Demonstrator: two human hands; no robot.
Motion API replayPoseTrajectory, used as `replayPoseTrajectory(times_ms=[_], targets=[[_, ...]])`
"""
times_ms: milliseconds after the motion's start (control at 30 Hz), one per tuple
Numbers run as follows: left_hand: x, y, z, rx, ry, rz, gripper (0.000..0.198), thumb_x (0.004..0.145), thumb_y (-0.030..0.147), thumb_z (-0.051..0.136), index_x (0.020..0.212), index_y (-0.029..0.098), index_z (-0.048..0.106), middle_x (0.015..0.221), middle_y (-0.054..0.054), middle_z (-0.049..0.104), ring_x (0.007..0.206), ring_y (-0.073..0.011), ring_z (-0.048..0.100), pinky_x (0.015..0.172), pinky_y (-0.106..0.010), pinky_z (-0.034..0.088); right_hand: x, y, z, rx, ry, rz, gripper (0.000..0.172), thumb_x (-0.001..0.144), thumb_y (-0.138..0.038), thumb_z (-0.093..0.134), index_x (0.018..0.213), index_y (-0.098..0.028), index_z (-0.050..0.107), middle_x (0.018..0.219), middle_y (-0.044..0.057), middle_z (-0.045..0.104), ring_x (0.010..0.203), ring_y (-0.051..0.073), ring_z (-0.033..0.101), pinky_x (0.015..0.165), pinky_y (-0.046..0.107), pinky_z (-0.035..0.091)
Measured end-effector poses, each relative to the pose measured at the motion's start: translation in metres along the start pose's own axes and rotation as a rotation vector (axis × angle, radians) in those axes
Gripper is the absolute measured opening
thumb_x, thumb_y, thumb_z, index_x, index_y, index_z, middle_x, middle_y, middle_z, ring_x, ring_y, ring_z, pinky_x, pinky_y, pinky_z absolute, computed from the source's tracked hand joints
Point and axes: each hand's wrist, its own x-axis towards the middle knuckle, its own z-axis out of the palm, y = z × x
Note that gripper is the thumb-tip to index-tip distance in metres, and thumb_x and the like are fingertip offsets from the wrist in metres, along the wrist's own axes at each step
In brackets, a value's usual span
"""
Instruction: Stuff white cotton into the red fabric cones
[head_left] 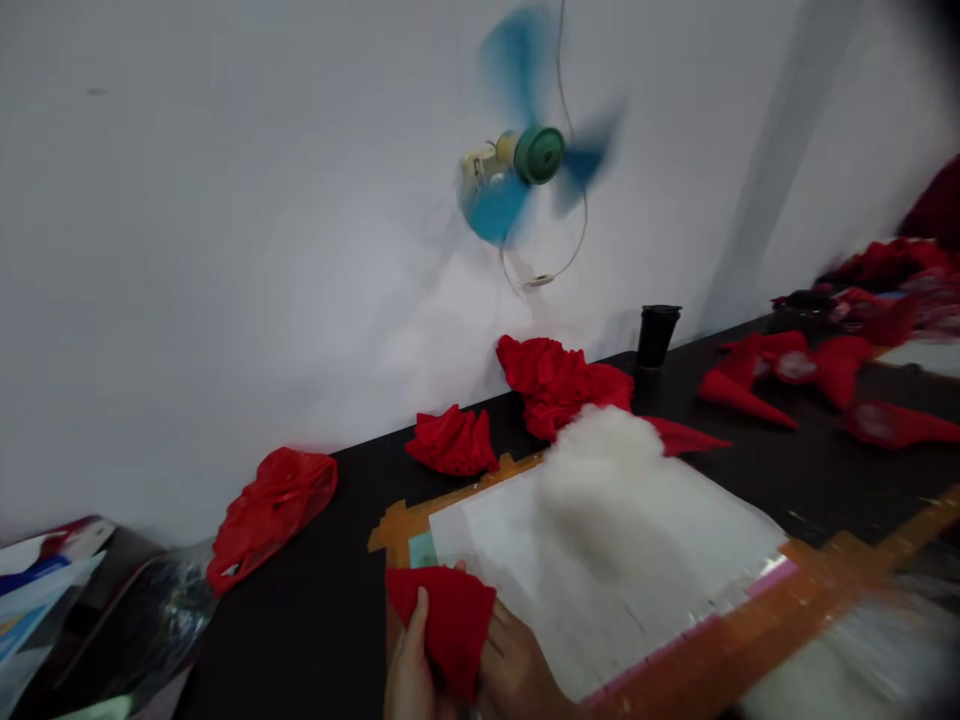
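A piece of red fabric point(456, 615), cone-shaped as far as it shows, is held up at the bottom of the view between my two hands. My left hand point(415, 660) grips its left side, with the thumb lying on the front. At the right edge my right hand point(525, 665) has its fingers closed on the cloth, partly hidden behind it. Just beyond lies a fluffy heap of white stuffing point(600, 465) on a white sheet point(495, 555) taped to the black table point(300, 580).
Gathered red cloth point(559, 385) and a smaller red bundle point(452, 442) lie by the wall. A red plastic bag point(274, 515) sits at left. Stuffed red cones point(750, 385) and a black cup point(658, 337) stand farther right. A blue fan point(538, 155) spins on the wall.
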Motion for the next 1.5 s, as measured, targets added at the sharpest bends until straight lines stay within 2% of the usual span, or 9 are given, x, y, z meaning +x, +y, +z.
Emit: replayPoseTrajectory(times_ms=[233,633,833,933,1033,1133,1200,1367,1500], targets=[[-0.018,0.008,0.015,-0.092,0.058,0.036,0.019,0.092,0.016,0.053,0.097,0.008,0.070,0.088,-0.012,0.077,0.072,-0.0162,0.073,0.067,-0.023,0.059,0.001,-0.004,0.008,-0.066,0.016,0.013,0.042,0.090,-0.007,0.035,0.123,-0.014,0.060,0.099,0.012,0.072,0.096,0.024,0.066,0.084,0.042,0.060],[-0.028,-0.011,0.012,0.050,0.045,0.199,0.023,0.085,0.028,0.067,0.096,0.008,0.071,0.091,-0.014,0.076,0.084,-0.0233,0.073,0.080,-0.032,0.057,-0.028,0.004,0.007,-0.058,-0.024,0.071,0.045,0.090,-0.014,0.052,0.134,-0.020,0.054,0.113,0.014,0.068,0.105,0.029,0.066,0.080,0.041,0.062],[-0.023,-0.003,0.010,-0.097,0.101,0.092,0.028,0.091,0.029,0.058,0.095,0.005,0.071,0.091,-0.017,0.075,0.081,-0.0224,0.072,0.081,-0.033,0.056,-0.020,0.004,0.011,-0.019,-0.073,-0.015,0.046,0.090,-0.009,0.046,0.135,-0.019,0.051,0.117,0.014,0.062,0.114,0.029,0.059,0.088,0.045,0.060],[-0.022,0.005,0.008,-0.192,0.033,0.031,0.038,0.093,0.037,0.053,0.096,0.004,0.071,0.089,-0.017,0.075,0.079,-0.0228,0.072,0.082,-0.033,0.056,-0.013,-0.001,0.004,0.007,-0.125,0.042,0.036,0.092,-0.015,0.048,0.127,-0.017,0.056,0.115,0.016,0.062,0.107,0.029,0.061,0.081,0.044,0.061],[-0.018,0.013,0.004,-0.251,0.012,0.020,0.041,0.091,0.044,0.054,0.093,0.006,0.072,0.085,-0.014,0.075,0.075,-0.0222,0.071,0.076,-0.032,0.056,-0.016,-0.007,-0.012,-0.001,-0.130,0.112,0.041,0.092,-0.018,0.054,0.133,-0.019,0.051,0.129,0.018,0.055,0.112,0.029,0.058,0.082,0.043,0.059],[-0.015,0.015,0.002,-0.265,0.066,0.060,0.038,0.089,0.045,0.057,0.089,0.011,0.071,0.081,-0.010,0.075,0.068,-0.0212,0.070,0.070,-0.033,0.055,-0.026,-0.011,-0.026,-0.053,-0.064,0.169,0.037,0.089,-0.014,0.059,0.125,-0.023,0.056,0.112,0.012,0.064,0.101,0.025,0.061,0.080,0.040,0.058],[-0.015,0.012,0.005,-0.266,0.070,0.060,0.036,0.087,0.045,0.060,0.089,0.011,0.071,0.081,-0.010,0.075,0.068,-0.0211,0.070,0.071,-0.033,0.055,-0.033,-0.012,-0.030,-0.047,-0.067,0.176,0.031,0.089,-0.011,0.058,0.118,-0.022,0.059,0.101,0.010,0.066,0.093,0.023,0.062,0.076,0.037,0.058],[-0.023,-0.007,0.013,-0.121,-0.002,-0.026,0.036,0.082,0.043,0.068,0.089,0.007,0.071,0.081,-0.012,0.075,0.066,-0.0197,0.068,0.076,-0.031,0.054,-0.042,-0.015,-0.023,-0.074,-0.189,0.110,0.035,0.090,-0.006,0.046,0.122,-0.014,0.057,0.120,0.016,0.063,0.107,0.026,0.059,0.084,0.040,0.057],[-0.029,-0.015,0.018,-0.050,-0.042,-0.011,0.044,0.079,0.047,0.070,0.097,0.007,0.071,0.084,-0.013,0.074,0.071,-0.0207,0.069,0.077,-0.031,0.055,-0.037,-0.013,-0.017,-0.167,-0.245,0.013,0.029,0.088,-0.005,0.042,0.104,-0.015,0.064,0.101,0.012,0.070,0.098,0.027,0.062,0.085,0.043,0.056]])
